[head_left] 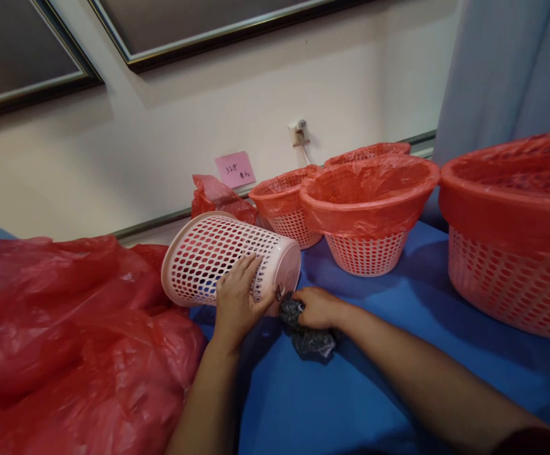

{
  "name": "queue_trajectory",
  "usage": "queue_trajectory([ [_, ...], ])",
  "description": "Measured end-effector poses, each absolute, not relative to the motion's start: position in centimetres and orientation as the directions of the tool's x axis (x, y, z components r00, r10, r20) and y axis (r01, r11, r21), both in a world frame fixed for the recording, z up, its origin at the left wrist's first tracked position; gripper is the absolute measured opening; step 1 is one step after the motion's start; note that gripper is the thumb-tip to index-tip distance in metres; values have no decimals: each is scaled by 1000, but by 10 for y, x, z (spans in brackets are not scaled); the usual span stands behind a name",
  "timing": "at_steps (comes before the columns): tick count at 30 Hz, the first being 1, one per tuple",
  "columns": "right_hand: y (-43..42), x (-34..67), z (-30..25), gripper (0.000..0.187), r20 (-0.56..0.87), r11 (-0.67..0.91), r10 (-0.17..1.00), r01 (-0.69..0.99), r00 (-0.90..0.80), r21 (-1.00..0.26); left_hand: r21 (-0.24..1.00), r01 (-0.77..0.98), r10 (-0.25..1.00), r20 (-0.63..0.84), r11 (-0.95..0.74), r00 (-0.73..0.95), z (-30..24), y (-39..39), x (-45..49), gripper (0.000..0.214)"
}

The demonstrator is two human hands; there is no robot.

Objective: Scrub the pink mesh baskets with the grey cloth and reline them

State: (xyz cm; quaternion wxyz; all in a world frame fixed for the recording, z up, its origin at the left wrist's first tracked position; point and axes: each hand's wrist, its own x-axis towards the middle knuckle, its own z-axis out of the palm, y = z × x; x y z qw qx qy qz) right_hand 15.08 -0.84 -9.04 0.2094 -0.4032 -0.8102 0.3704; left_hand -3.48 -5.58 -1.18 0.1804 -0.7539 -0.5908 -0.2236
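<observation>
A pale pink perforated plastic wastebasket (227, 256) lies tilted on its side on the blue-covered table (332, 404). Its base faces right and its wide mouth faces left. My left hand (239, 294) steadies it, fingers laid over the holes and thumb near the base. A crumpled dark grey cloth (310, 338) is bunched in my closed right hand (320, 308), which presses it against the lower edge of the base. Part of the cloth is hidden under my right fingers.
Red plastic bags (85, 328) are heaped at left. Bag-lined baskets stand to the right: a small one (294, 224), a medium one (367, 249), a large one (512, 278), and another behind (370, 153). A pink note (236, 169) and a socket (299, 134) are on the wall.
</observation>
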Motion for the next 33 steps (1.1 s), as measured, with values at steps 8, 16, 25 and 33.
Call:
queue_trajectory([
  [8, 3, 150, -87, 67, 531, 519, 847, 262, -29, -814, -29, 969, 799, 560, -246, 220, -13, -54, -36, 59],
  [16, -21, 151, -94, 41, 409, 632, 724, 294, -556, -717, -9, 963, 795, 562, -269, 227, -16, -55, -41, 59],
  [25, -5, 156, -93, 51, 311, 398, 916, 472, -253, -787, 2, 965, 802, 557, -261, 215, -15, -55, -37, 59],
  [33, -27, 144, -102, 43, 413, 657, 718, 347, -560, -669, 17, 960, 794, 566, -278, 220, -16, -52, -41, 58],
])
